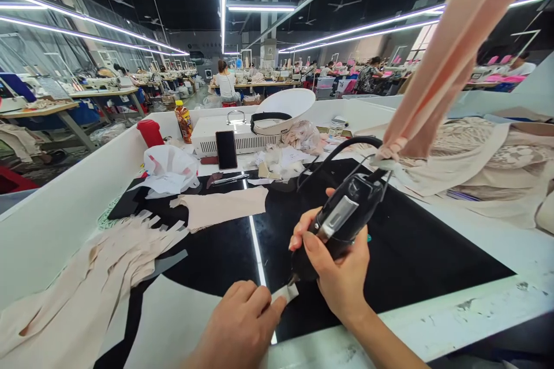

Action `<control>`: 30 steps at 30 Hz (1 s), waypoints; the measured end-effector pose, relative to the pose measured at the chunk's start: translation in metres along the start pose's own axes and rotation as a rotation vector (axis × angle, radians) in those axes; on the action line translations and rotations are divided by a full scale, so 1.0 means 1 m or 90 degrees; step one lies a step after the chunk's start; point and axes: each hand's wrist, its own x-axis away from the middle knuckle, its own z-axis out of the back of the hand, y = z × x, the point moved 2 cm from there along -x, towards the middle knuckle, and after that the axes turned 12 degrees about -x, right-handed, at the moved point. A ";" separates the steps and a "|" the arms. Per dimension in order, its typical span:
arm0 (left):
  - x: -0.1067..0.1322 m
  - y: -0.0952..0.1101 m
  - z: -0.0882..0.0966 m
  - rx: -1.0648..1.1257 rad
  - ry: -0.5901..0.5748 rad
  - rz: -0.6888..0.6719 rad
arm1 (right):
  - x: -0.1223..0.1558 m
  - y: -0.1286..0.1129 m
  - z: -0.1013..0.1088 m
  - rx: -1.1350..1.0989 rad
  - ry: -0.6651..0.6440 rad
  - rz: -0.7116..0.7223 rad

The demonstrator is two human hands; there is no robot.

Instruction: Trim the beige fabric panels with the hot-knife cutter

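Observation:
My right hand (341,271) is wrapped around a black handheld power tool (335,219) with a silver plate on its side. Its narrow tip points down at a small pale strip (288,295) low on the black work surface (415,242); I cannot tell whether they touch. The fingers of my left hand (246,323) are closed on that strip's near end. A pink fabric band (450,63) is knotted at the tool's top, beside its black cord (341,147). Left of my left hand lies a large pale panel (173,317).
Pale fabric pieces (86,265) are heaped at left; a flat pink piece (225,207) lies mid-table. Behind are a phone (227,150), a white vented box (238,138), a plastic bag (171,167) and a drink bottle (183,121). Lace-patterned fabric (467,155) covers the right side.

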 end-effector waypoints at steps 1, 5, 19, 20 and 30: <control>0.000 0.000 0.000 0.001 0.001 0.001 | 0.000 0.000 -0.001 0.001 0.001 -0.002; 0.000 -0.001 0.001 0.008 -0.004 0.002 | 0.000 0.001 -0.003 0.027 0.009 -0.008; 0.002 -0.002 0.001 0.032 0.009 -0.005 | 0.015 -0.007 -0.005 -0.048 -0.043 -0.042; 0.002 -0.002 0.001 0.034 0.008 -0.005 | 0.015 -0.007 -0.005 -0.043 -0.042 -0.042; 0.001 -0.003 0.003 0.027 0.029 -0.008 | 0.011 -0.008 0.003 -0.018 -0.008 -0.022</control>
